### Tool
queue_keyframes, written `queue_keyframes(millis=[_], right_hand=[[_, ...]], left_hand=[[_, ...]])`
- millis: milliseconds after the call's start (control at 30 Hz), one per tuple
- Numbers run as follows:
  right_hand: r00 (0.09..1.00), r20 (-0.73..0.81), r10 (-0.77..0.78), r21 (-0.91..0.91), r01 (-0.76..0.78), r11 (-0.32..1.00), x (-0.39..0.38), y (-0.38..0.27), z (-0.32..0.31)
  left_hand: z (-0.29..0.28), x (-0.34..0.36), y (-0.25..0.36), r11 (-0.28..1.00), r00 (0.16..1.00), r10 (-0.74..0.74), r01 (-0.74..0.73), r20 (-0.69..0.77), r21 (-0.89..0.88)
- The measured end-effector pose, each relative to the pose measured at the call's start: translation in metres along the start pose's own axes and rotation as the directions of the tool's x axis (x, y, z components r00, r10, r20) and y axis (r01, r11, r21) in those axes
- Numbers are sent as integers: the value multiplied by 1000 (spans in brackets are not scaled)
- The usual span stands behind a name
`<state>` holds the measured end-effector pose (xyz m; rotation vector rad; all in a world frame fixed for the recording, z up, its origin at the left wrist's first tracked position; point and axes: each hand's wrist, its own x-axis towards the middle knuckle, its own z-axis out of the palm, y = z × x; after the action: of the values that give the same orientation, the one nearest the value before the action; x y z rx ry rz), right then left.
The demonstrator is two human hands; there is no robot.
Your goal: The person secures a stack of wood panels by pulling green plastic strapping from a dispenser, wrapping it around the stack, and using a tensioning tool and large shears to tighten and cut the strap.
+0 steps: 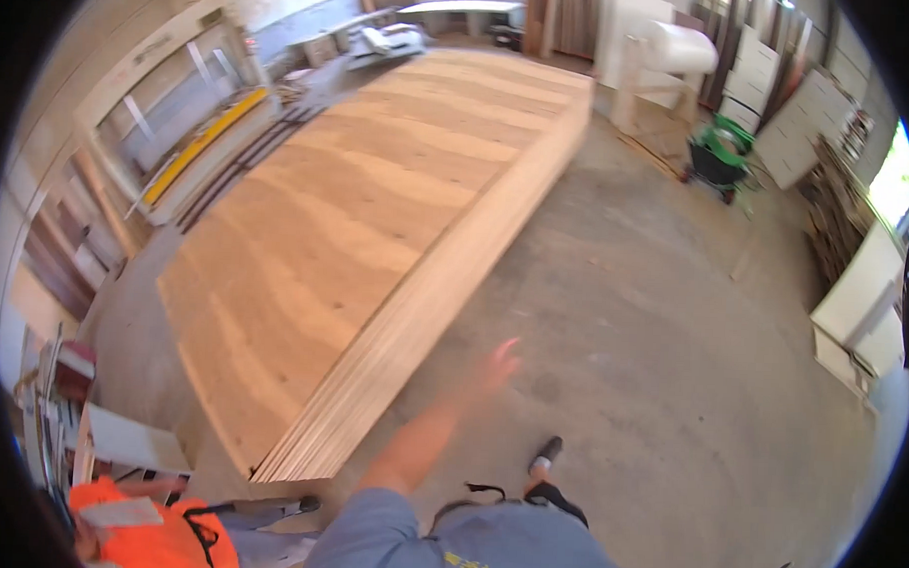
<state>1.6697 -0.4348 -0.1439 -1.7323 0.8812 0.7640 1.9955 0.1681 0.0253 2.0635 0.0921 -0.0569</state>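
My left hand (502, 364) is stretched out in front of me over the concrete floor. Motion smears its fingers, and I cannot make out anything in them. Nearest to it is a large stack of plywood sheets (377, 211), whose layered long edge runs just left of my forearm. Hand and stack look apart. The top sheet is pale brown with wavy grain bands and dark knots. My right hand does not show.
A person in an orange vest (165, 534) is at the lower left, by the stack's near end. A green wheeled cart (719, 158) stands at the far right. Boards and white panels (860, 288) lean along the right side. A yellow bar (204, 145) lies at the left wall.
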Motion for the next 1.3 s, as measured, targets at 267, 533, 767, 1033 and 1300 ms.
queue_keyframes(millis=[267,533,767,1033,1300], right_hand=[[999,35,34,93,-37,995,186,-114,-91],[990,7,-137,170,134,976,334,-394,-155],[983,119,-138,-165,156,974,364,-615,-150],[986,-135,94,310,-48,950,413,-694,-167],[898,-186,399,-16,-409,912,469,-810,-218]], left_hand=[[72,-115,-277,659,595,-730,486,336,574],[84,-2,-241,561,540,-823,725,177,399],[150,419,-204,765,703,-643,570,304,300],[249,850,4,925,896,-310,361,318,-117],[278,1006,8,850,739,-513,366,437,378]])
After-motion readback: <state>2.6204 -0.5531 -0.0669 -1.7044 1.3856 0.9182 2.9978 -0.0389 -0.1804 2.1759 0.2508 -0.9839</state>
